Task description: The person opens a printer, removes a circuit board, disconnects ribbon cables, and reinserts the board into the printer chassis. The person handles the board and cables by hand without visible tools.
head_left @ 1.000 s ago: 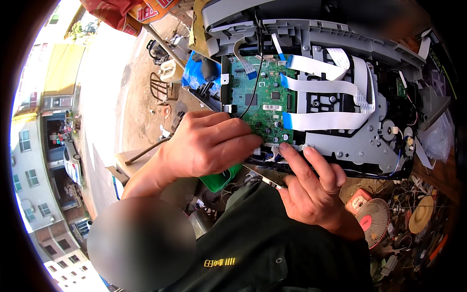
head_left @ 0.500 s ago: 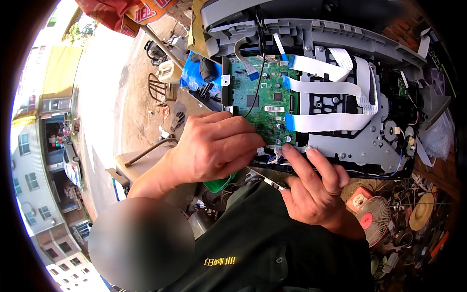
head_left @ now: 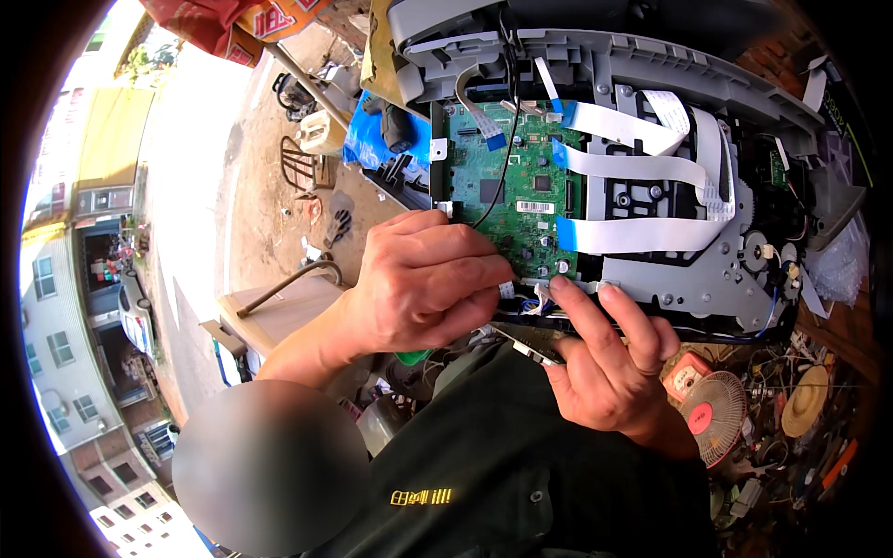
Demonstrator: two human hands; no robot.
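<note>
A green circuit board (head_left: 521,177) sits in an opened grey machine, perhaps a printer, with white ribbon cables (head_left: 642,234) with blue ends running to its right side. My left hand (head_left: 428,279) is closed, fingertips pinched at the board's near left edge beside a short white cable end (head_left: 507,290); what they grip is hidden. My right hand (head_left: 609,358) reaches up to the near edge, index fingertip by a white plug with wires (head_left: 539,298). A small dark circuit board (head_left: 526,342) is held at its thumb, below the machine's edge.
The machine's grey plastic frame (head_left: 670,65) curves along the far side. A metal plate with gears (head_left: 688,270) lies right. Beyond stand a pink-centred fan (head_left: 714,418) and cluttered parts. Left are a wooden box (head_left: 279,307), a plastic jug (head_left: 321,133) and a street.
The machine and both hands appear slightly farther right in the view. The small dark board shows more of its face below the machine. Both hands keep nearly the same grip.
</note>
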